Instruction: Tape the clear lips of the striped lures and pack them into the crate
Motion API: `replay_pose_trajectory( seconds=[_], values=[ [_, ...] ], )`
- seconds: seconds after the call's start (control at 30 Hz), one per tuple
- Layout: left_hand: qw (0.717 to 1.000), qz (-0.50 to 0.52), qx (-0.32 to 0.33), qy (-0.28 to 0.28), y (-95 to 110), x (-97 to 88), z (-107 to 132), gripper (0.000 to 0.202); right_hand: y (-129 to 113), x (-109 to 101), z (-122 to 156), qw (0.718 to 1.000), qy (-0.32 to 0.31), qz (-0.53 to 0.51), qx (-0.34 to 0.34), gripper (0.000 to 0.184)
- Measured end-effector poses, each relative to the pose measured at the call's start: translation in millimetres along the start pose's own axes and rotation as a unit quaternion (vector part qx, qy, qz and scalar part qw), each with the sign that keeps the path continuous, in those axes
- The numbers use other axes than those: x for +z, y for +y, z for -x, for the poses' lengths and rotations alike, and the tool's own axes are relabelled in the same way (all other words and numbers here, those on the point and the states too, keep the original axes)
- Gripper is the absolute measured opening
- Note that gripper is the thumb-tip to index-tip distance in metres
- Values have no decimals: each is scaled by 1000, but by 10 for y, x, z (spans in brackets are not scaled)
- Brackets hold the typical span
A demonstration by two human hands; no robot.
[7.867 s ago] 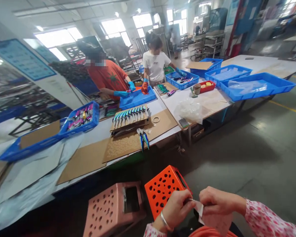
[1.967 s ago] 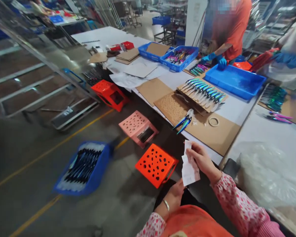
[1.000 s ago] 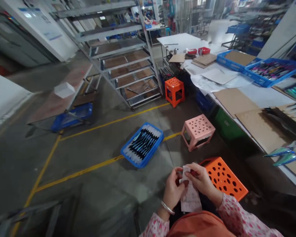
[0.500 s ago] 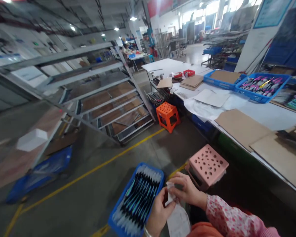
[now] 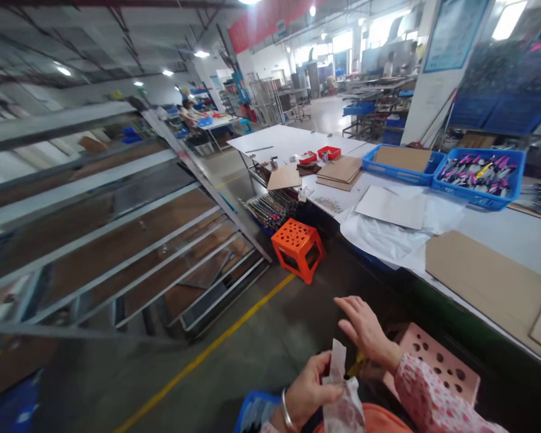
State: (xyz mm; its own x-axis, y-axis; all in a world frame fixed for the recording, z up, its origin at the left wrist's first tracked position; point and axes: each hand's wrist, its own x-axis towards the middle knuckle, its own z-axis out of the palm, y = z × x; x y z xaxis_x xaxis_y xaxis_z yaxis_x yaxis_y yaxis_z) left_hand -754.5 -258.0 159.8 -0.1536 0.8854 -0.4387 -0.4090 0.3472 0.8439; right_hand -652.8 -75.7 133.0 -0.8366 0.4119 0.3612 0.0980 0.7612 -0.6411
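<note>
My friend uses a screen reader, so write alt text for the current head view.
A person's left hand, a bangle on its wrist, holds a piece of white paper; the open right hand hovers near a pink stool. Ahead, an orange stool stands beside a white worktable bearing cardboard sheets and a blue crate of what look like fishing lures.

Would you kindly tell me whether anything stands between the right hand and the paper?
Nothing visible does: the open right hand is just apart from the paper, which the left hand holds.
</note>
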Motion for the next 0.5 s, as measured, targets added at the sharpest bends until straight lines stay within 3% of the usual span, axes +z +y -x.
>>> replay_pose_trajectory(
  seconds=[0.07,0.13,0.33,0.4,0.5],
  values=[
    [999,39,8,19,336,-346,-311,38,220,40,-405,996,23,-28,81,38],
    [994,67,24,83,647,-682,-605,36,415,56,-719,988,21,-51,142,35],
    [959,112,47,257,1346,-1628,-1460,48,1050,217,-1322,950,-7,-138,280,39],
    [947,118,50,294,1505,-1924,-1734,52,1327,315,-1630,937,-18,-163,308,42],
    [920,130,48,367,1721,-2332,-2107,52,1737,477,-2310,941,-57,-168,290,43]
  ],
)
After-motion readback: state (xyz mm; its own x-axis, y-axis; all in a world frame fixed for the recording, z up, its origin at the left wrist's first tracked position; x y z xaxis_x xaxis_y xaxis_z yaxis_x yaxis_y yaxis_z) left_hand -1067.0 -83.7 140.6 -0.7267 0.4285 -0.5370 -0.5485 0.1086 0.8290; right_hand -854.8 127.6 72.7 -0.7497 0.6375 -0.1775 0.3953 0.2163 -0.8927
